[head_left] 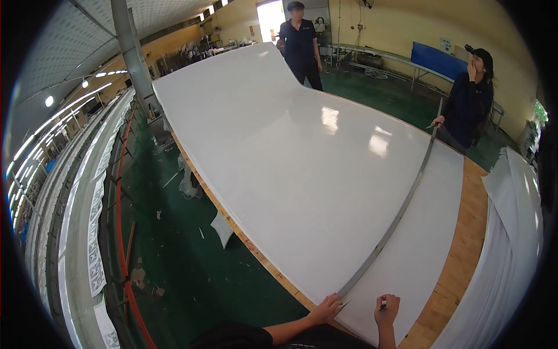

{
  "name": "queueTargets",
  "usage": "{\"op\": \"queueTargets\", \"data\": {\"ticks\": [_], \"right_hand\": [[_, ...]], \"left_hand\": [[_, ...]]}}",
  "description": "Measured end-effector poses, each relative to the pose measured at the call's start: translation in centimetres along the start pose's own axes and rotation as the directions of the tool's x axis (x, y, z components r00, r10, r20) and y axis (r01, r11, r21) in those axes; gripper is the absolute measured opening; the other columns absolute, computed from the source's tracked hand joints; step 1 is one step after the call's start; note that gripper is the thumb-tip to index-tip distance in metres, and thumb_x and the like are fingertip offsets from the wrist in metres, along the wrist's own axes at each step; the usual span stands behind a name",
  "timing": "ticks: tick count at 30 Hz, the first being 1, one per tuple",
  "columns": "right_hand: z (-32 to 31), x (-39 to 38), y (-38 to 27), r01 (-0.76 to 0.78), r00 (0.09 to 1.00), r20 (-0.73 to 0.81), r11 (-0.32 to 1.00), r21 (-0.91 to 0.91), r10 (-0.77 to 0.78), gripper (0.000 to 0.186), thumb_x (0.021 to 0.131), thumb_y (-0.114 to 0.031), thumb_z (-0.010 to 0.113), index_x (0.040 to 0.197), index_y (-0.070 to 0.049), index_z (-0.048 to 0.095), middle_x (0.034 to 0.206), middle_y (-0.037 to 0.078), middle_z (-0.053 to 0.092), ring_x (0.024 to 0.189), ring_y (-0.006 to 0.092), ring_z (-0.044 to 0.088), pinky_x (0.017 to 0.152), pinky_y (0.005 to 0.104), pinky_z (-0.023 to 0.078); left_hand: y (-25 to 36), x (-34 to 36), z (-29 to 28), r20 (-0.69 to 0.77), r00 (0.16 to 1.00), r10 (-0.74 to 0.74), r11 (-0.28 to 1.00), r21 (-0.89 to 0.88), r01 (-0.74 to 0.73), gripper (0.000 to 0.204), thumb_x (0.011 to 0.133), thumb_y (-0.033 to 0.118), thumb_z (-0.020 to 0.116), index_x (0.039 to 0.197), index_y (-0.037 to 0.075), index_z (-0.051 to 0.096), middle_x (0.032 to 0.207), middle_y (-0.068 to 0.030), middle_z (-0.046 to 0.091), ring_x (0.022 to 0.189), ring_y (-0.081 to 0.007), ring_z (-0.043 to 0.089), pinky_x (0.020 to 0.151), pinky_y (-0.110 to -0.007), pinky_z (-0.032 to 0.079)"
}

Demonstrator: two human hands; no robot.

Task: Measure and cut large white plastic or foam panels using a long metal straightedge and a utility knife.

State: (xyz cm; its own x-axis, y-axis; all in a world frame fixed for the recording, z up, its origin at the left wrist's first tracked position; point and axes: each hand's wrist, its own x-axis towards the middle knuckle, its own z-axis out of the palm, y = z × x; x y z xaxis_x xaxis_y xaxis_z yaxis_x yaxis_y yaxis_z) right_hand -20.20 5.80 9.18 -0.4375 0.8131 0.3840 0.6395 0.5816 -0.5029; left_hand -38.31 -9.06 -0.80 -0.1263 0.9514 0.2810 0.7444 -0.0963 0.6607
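The right hand grasps a small dark tool. The left hand, its grip unclear, touches a long flat grey straightedge crossing a glossy white sheet on the tan wooden worktop toward a co-worker's hand.

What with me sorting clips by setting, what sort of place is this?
Probably a workshop: a white sheet on a wooden worktable, a long grey straightedge across it, and long benches at left.

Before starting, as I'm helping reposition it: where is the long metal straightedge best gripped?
Grip the straightedge, likely by its near end, from above, across both long edges: it's narrow, lies flat, with a co-worker's hand near its far end.
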Motion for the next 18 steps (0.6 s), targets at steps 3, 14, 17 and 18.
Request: {"op": "queueTargets", "data": {"ticks": [3, 14, 17, 18], "right_hand": [[-0.1, -0.1, 0.4, 0.022, 0.998, -0.056, 1.0, -0.002, -0.022, 0.012, 0.072, -0.001, 0.065, 0.077, -0.006, 0.056, 0.076, 0.009, 0.056, 0.077, 0.0291, 0.052, 0.072, 0.039, 0.042], [0.2, -1.4, 1.5, -0.098, 0.969, 0.231, 0.995, 0.03, 0.088, 0.015, 0.071, 0.003, 0.06, 0.08, -0.009, 0.058, 0.076, 0.007, 0.058, 0.07, 0.0255, 0.057, 0.081, 0.042, 0.042], [0.1, -1.6, 1.2, -0.218, 0.936, 0.298, 0.974, 0.069, 0.188, 0.017, 0.072, 0.003, 0.058, 0.081, -0.01, 0.06, 0.077, 0.005, 0.057, 0.076, 0.0237, 0.057, 0.101, 0.0511, 0.031], [0.1, -1.6, 1.3, -0.221, 0.93, 0.314, 0.973, 0.06, 0.192, 0.017, 0.073, 0.003, 0.057, 0.081, -0.011, 0.06, 0.077, 0.005, 0.057, 0.077, 0.0234, 0.058, 0.102, 0.0513, 0.029]], "left_hand": [[0.1, 0.0, -0.1, -0.01, 0.999, 0.036, 0.998, -0.044, -0.036, 0.043, 0.078, 0.004, 0.058, 0.118, 0.002, 0.046, 0.131, -0.0208, 0.037, 0.128, -0.0457, 0.034, 0.103, -0.051, 0.035], [0.0, 0.1, -0.3, -0.023, 0.999, 0.034, 0.995, -0.091, -0.036, 0.042, 0.077, 0.001, 0.057, 0.117, 0.002, 0.048, 0.13, -0.02, 0.039, 0.128, -0.045, 0.035, 0.107, -0.046, 0.034], [0.0, 0.1, -0.3, -0.012, 0.999, 0.033, 0.996, -0.077, -0.034, 0.041, 0.077, 0.001, 0.056, 0.117, 0.002, 0.047, 0.13, -0.02, 0.04, 0.129, -0.0444, 0.035, 0.107, -0.046, 0.034], [-0.1, 0.0, -0.3, -0.009, 0.999, 0.032, 0.997, -0.072, -0.032, 0.041, 0.076, 0.0, 0.055, 0.117, 0.002, 0.048, 0.129, -0.0201, 0.04, 0.129, -0.0444, 0.035, 0.107, -0.045, 0.034]]}}
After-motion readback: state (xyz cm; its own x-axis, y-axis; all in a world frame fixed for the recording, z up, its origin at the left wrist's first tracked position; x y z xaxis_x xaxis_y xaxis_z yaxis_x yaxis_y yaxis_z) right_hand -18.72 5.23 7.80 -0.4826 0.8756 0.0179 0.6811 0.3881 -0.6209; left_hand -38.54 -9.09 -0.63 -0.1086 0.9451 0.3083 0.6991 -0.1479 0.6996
